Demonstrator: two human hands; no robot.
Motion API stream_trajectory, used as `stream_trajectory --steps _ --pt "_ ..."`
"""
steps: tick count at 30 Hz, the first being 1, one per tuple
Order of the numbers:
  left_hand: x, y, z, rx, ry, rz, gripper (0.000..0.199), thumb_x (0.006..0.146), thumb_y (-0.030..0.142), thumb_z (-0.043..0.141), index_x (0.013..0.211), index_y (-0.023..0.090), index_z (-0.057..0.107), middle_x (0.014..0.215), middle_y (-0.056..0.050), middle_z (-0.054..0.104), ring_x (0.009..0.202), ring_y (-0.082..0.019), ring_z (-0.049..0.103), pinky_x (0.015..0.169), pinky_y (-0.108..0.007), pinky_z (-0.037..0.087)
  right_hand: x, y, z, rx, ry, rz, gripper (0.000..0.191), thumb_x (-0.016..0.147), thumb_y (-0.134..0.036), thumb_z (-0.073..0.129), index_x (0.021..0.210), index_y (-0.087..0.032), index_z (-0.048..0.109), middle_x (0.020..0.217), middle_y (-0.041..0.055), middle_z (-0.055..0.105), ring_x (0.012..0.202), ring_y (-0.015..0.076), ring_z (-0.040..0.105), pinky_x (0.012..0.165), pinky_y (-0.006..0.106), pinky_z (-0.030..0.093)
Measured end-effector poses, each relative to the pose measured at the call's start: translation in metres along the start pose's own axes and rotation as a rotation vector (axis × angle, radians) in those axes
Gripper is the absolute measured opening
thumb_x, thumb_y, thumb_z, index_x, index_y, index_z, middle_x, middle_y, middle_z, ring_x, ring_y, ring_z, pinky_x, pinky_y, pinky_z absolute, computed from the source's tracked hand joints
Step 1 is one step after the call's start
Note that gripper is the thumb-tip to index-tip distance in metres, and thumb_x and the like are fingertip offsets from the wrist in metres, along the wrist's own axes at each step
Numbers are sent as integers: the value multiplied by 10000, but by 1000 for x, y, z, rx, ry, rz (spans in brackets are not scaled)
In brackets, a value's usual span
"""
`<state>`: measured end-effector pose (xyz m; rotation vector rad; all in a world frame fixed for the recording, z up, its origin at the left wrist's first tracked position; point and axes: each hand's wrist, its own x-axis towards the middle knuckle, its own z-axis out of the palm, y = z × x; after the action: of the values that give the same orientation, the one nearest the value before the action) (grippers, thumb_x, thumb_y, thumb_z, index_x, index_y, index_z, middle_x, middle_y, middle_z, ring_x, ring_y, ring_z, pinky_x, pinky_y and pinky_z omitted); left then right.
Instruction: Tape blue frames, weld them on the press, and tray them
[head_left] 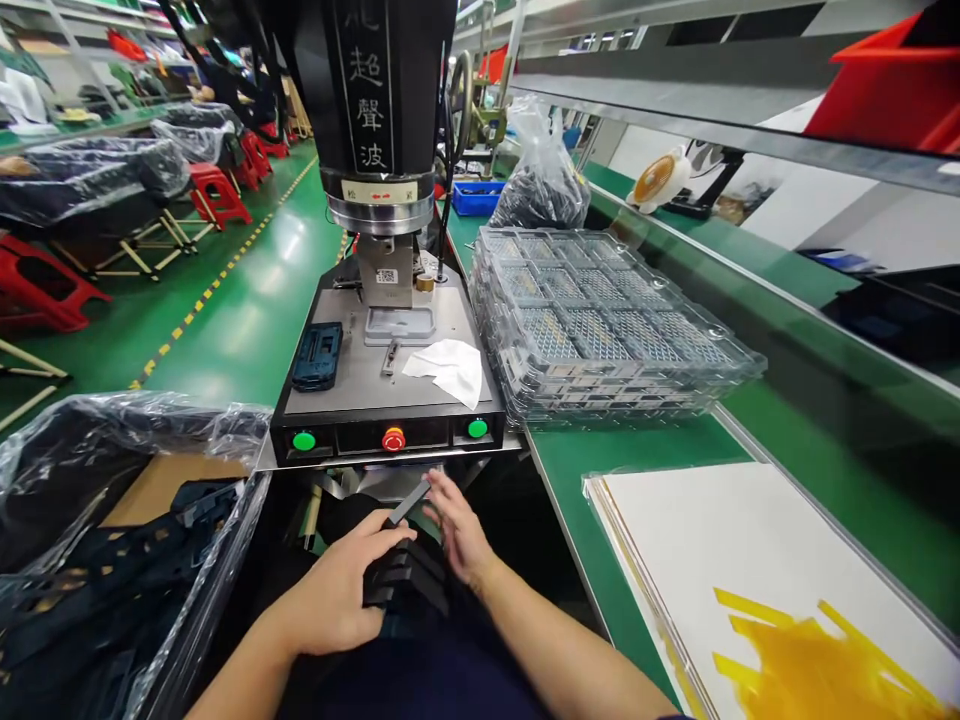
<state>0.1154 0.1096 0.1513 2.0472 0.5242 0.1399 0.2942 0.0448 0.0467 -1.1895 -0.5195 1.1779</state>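
Observation:
My left hand (349, 580) is closed around a stack of black flat pieces (409, 575) in front of my body. A thin grey strip (410, 502) sticks up at a slant from between its thumb and fingers. My right hand (461, 530) is beside it, its fingers apart and curved, with the fingertips at the strip's upper end. Beyond the hands stands a press with a metal head (386, 272) over a pale grey fixture (400, 325). A dark blue plastic housing (317, 356) lies on the press plate, left of a white cloth (450, 370).
Two green buttons and a red stop button (394, 440) line the press front. At left, a plastic-lined bin (247, 425) holds dark parts. To the right are stacked clear trays (615, 375) and white sheets (675, 510) with yellow strips. A red bin (877, 85) sits on the shelf.

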Motion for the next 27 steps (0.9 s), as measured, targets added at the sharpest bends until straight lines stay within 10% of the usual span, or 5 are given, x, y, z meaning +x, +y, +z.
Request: stream_trajectory --steps 6,27 --pt "2 -12 -11 -55 -157 -18 674 654 208 708 1306 280 556 1246 -71 554 1142 -277 552 1018 -399 444 -12 -45 -11 -374 -314 -197 342 878 -456 569 1105 -236 700 1086 63 671 1010 192 604 959 380 433" --pt "31 -23 7 -45 -146 -64 682 625 88 618 1278 278 563 1363 -66 412 1217 -234 491 1091 -357 369 -11 -41 -19 -282 -182 -20 199 774 -278 626 939 -210 714 915 19 669 819 159 586 804 321 453"
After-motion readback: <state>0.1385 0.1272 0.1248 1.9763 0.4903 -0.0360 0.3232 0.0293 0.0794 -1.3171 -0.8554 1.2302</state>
